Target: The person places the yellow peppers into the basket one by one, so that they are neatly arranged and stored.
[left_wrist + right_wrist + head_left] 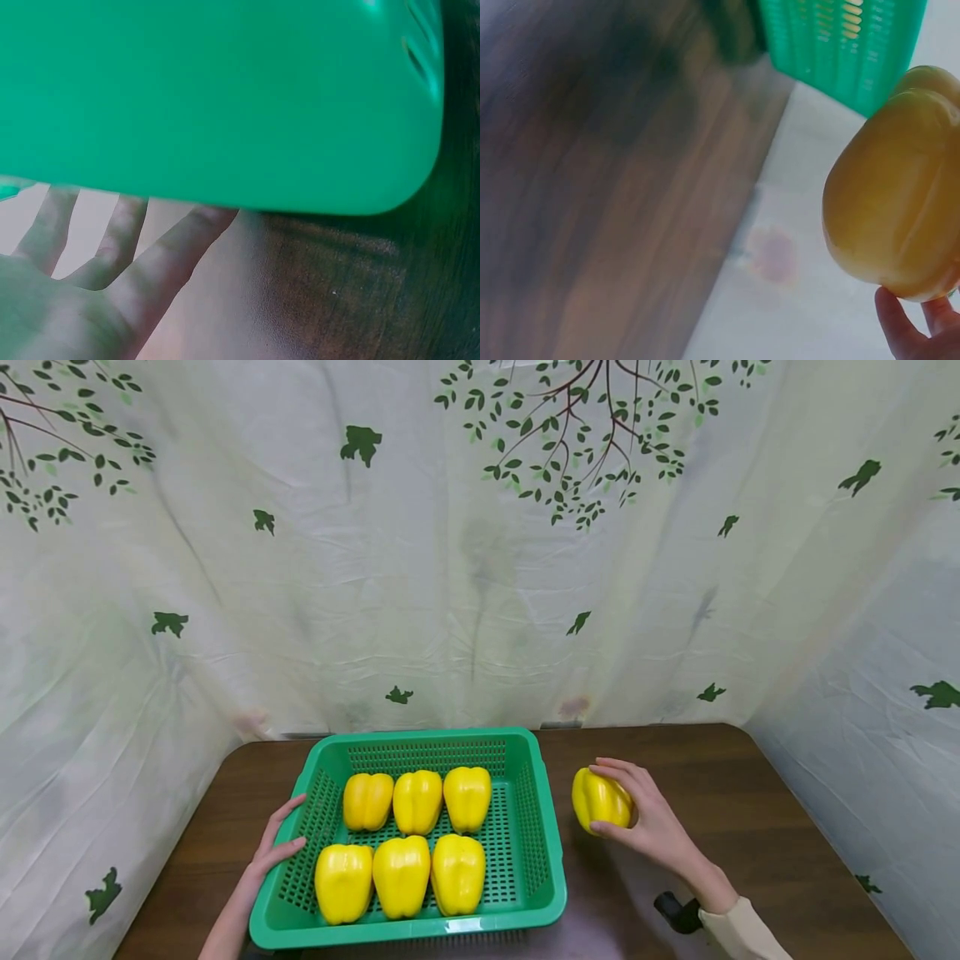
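My right hand point(651, 818) holds a yellow bell pepper point(597, 800) above the table, to the right of a green plastic basket point(555, 868). In the right wrist view the same pepper point(900, 195) looms large, with fingertips at its lower end. At the basket's left side is my left hand point(273, 847), its thumb over the rim. The left wrist view has several straight fingers point(161, 251) reaching under the basket's edge point(225, 150), their tips hidden. Inside the basket stand two rows of yellow bell peppers point(402, 877), three in each row.
The basket rests on a dark brown wooden table point(675, 752). A pale curtain point(420, 568) printed with leaves and branches hangs behind and along both sides. Near the right wrist is a black strap-like object point(678, 912).
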### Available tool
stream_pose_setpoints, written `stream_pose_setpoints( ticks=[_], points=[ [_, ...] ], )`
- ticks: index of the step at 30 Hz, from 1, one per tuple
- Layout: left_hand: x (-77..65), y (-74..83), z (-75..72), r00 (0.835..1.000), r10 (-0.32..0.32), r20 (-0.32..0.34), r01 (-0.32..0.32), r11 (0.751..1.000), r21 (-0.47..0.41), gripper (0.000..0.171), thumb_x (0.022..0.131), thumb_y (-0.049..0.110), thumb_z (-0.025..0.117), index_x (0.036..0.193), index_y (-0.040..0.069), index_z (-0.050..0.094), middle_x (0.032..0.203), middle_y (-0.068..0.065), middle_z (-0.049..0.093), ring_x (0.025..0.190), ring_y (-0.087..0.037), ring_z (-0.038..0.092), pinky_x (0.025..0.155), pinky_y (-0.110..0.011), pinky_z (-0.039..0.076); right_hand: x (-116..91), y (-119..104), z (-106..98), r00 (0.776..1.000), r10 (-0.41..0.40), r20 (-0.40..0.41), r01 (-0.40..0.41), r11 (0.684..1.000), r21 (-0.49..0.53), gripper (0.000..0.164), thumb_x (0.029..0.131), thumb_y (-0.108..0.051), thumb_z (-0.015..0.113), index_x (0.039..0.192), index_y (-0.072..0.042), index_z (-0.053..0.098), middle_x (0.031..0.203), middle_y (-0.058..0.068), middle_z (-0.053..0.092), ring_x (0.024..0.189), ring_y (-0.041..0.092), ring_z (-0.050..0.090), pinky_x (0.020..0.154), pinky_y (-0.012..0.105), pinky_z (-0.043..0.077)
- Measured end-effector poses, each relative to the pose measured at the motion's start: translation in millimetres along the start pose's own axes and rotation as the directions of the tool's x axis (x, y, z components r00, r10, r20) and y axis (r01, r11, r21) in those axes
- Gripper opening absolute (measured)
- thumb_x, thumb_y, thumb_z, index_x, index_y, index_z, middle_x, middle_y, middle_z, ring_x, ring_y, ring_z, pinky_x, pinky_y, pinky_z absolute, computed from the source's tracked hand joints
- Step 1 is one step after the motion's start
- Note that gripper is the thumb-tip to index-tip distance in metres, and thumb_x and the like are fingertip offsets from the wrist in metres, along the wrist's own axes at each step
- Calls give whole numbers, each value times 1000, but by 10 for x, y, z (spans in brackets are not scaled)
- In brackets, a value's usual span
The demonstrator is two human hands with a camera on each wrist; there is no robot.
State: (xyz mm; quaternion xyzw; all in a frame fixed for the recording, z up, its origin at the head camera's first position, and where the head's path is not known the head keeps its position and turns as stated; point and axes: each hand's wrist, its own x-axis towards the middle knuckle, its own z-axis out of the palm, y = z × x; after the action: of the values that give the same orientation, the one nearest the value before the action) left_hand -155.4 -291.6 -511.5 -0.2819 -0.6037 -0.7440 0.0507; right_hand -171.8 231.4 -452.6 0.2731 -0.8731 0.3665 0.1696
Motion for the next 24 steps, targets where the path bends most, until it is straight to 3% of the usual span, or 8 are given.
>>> stream_pose_setpoints(
  ticks=[7,12,19,24],
  points=[
    [-10,12,6,1000,-28,-8,28,1000,2,70,88,-20,29,144,20,41,135,12,47,114,-3,51,88,-17,44,142,-153,85,998,-57,5,57,998,40,70,70,-12,85,132,-10,53,137,8,46,119,24,40,81,36,48],
    [-8,4,1,1000,-13,2,13,1000,-6,70,88,-20,29,145,19,41,136,11,46,115,-3,51,88,-17,43,233,-252,169,997,-82,13,81,992,92,70,67,-8,85,130,-4,54,136,15,46,117,31,40,80,37,48],
    [-2,-8,-1,1000,15,4,-15,1000,11,73,85,-22,29,144,19,42,135,11,46,114,-3,51,88,-16,42,343,-412,247,993,-104,58,96,989,116,67,74,-17,83,134,-11,53,139,9,44,121,24,38,87,40,46],
    [-10,-6,-6,1000,-14,-19,14,1000,19,72,86,-21,30,144,20,42,134,12,47,113,-3,51,87,-16,43,387,-494,328,989,-128,75,117,983,142,65,78,-22,80,135,-13,52,141,6,43,123,24,37,88,43,45]
  ],
)
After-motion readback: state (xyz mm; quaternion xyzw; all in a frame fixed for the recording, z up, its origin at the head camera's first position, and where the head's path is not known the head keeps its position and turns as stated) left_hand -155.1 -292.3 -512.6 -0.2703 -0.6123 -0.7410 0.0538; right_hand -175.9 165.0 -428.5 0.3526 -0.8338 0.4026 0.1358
